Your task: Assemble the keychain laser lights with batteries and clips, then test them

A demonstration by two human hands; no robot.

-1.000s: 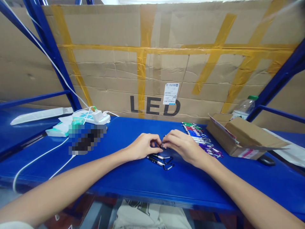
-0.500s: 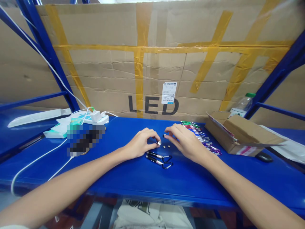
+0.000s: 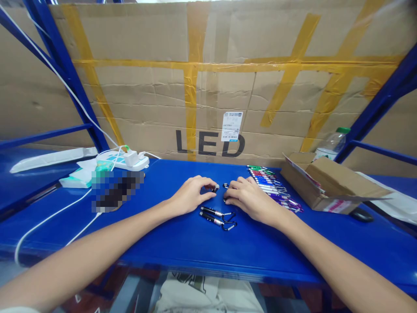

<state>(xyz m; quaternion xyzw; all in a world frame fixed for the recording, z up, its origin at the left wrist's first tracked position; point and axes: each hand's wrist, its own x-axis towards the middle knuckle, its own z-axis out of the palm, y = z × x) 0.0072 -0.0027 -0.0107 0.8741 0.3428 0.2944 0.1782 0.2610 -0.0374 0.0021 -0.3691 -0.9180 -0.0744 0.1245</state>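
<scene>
My left hand (image 3: 192, 194) pinches a short black tube with a silver end (image 3: 215, 188), which looks like part of a keychain penlight, between thumb and fingers above the table. Across from it, my right hand (image 3: 246, 195) reaches down with its fingertips closed at the tabletop, on a small silver button cell (image 3: 224, 200) that is mostly hidden. Just beyond those fingertips lies a small black end piece (image 3: 225, 185). Two black keychain penlights (image 3: 211, 218) with carabiner clips rest side by side in front of the hands.
Coloured penlights (image 3: 265, 182) lie in a row behind my right hand, beside an open cardboard box (image 3: 325, 184). A black mouse-like object (image 3: 361, 214) and a bottle (image 3: 335, 141) are near the box. At left are a power strip (image 3: 140, 162), white cables and a blurred dark object (image 3: 117, 193).
My right hand has lowered and closed its fingertips where two small silver cells lay. The black end piece now lies apart from it. My left hand has tilted the tube upward.
</scene>
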